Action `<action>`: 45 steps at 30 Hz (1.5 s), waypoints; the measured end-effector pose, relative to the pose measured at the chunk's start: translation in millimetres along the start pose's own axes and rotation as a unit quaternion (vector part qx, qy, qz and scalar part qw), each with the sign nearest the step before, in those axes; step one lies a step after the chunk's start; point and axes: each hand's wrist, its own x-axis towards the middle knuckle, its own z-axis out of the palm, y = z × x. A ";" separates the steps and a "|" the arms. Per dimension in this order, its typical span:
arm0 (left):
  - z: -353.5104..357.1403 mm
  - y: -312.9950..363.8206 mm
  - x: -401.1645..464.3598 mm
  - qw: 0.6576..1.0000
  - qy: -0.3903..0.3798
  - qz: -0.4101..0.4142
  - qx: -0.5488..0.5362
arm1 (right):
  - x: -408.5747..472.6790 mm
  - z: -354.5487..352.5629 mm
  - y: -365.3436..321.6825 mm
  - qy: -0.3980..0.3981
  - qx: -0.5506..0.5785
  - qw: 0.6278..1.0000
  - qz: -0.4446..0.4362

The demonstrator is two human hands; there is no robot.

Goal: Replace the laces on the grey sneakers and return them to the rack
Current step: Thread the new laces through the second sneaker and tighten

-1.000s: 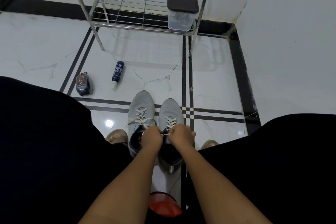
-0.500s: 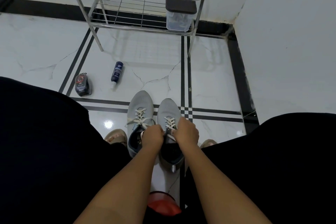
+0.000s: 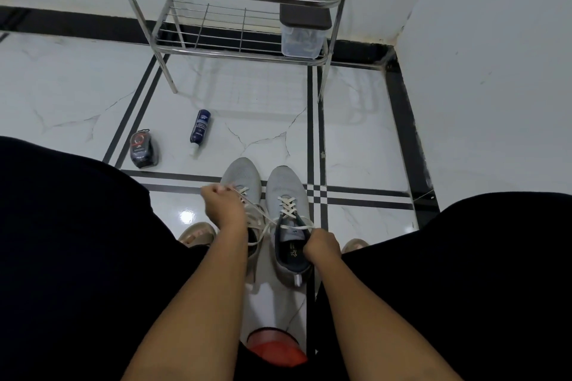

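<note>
The left hand (image 3: 223, 209) pinches one end of the white lace (image 3: 289, 207) and the right hand (image 3: 322, 244) grips the other; both fists are curled tight. Between the fingers sits the right grey sneaker (image 3: 288, 219), beside its twin (image 3: 243, 179) on the floor. Best to pull both ends evenly so the lace goes snug. Beyond the fingers the floor is bare up to the rack (image 3: 235, 3), and a wall stands near on the right

Single head-worn view, steeply downward and forward over floor (image 3: 263, 133), close.

White tiled floor (image 3: 77, 96), grey sneakers (image 3: 286, 192), bottle (image 3: 200, 128), rack (image 3: 235, 0)
</note>
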 end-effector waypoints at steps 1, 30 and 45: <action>-3.9 17.3 14.3 0.996 0.028 -0.011 -0.084 | 0.8 -1.0 0.6 -0.001 -0.003 1.000 0.004; 4.7 -20.2 -8.1 0.726 -0.140 0.182 0.649 | 13.7 -15.8 -8.7 0.053 0.031 0.998 -0.001; 30.1 -23.6 -25.6 0.772 -0.379 0.151 0.488 | 12.5 -13.3 -8.9 0.053 -0.019 0.998 -0.037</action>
